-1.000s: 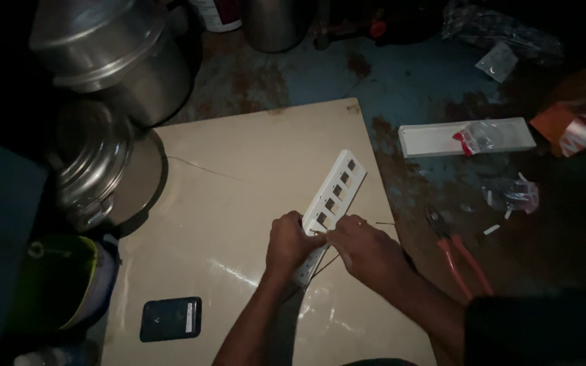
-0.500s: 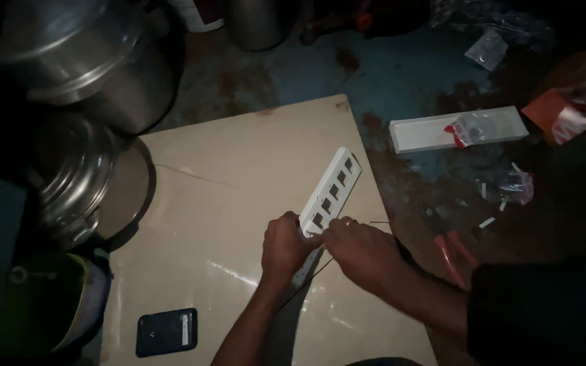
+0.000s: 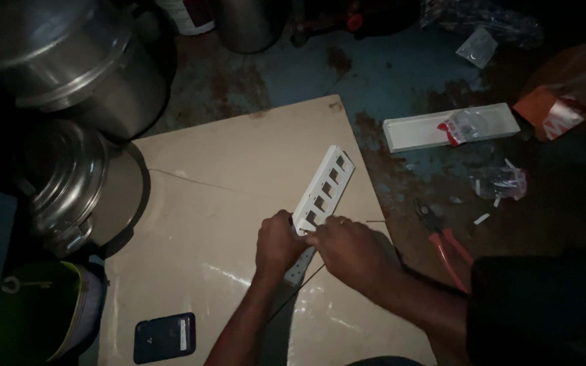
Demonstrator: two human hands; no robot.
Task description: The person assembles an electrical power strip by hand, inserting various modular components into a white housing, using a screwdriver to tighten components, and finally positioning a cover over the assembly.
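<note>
A long white plastic plate (image 3: 323, 186) with several square cut-outs lies slanted on a beige board (image 3: 218, 203) on the floor. My left hand (image 3: 278, 245) grips the plate's near end from the left. My right hand (image 3: 350, 249) presses on the same end from the right, fingers curled over it. A thin dark wire (image 3: 373, 221) runs out from under my right hand. The near tip of the plate shows between my wrists.
Steel pots (image 3: 69, 68) and a lidded steel tin (image 3: 69, 190) stand at the left. A dark phone-like slab (image 3: 165, 337) lies on the board's near left. Red-handled pliers (image 3: 445, 244), a white tray (image 3: 442, 129), plastic bags (image 3: 503, 181) and an orange packet (image 3: 547, 112) lie at the right.
The view has shifted slightly. Both hands stay on the plate's near end, with only small finger movements.
</note>
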